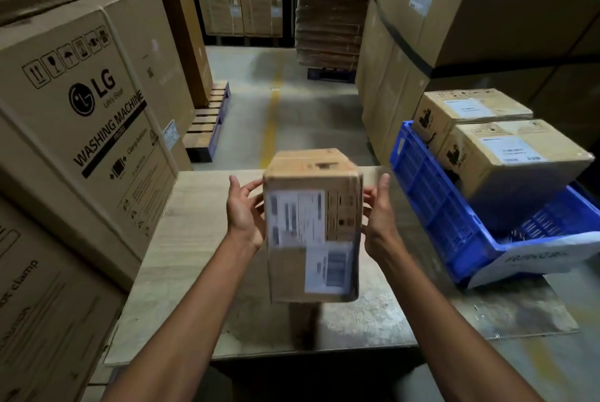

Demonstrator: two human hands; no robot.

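Near the camera, the left hand (245,210) and right hand (380,210) hold one cardboard box (311,223) above the table (194,239).
Fingers half-curled, each hand grips one side of it; at right, one blue crate (431,207) carries two cartons (513,148).

Box (311,223) above table (194,239), left hand (243,211) at its nine o'clock, right hand (380,211) at three; crate (431,207) holding two parcels (513,155) at two o'clock; washing-machine carton (97,129) at ten
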